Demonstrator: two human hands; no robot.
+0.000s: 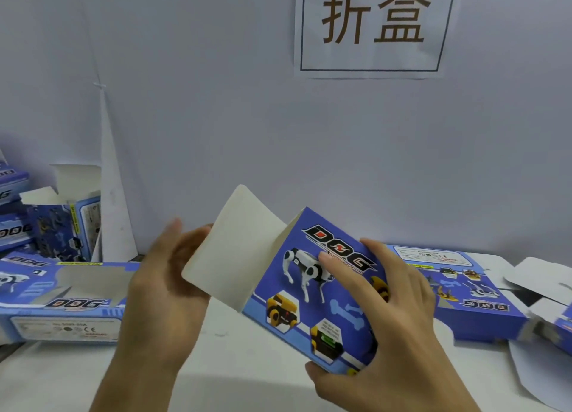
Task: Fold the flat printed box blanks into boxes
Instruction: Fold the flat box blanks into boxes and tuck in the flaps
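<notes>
1 head-worn view looks forward, slightly down, close over table (253, 365).

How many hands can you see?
2: the left hand touches the box's white flap; the right hand holds the blue box with its grip across the printed face.
</notes>
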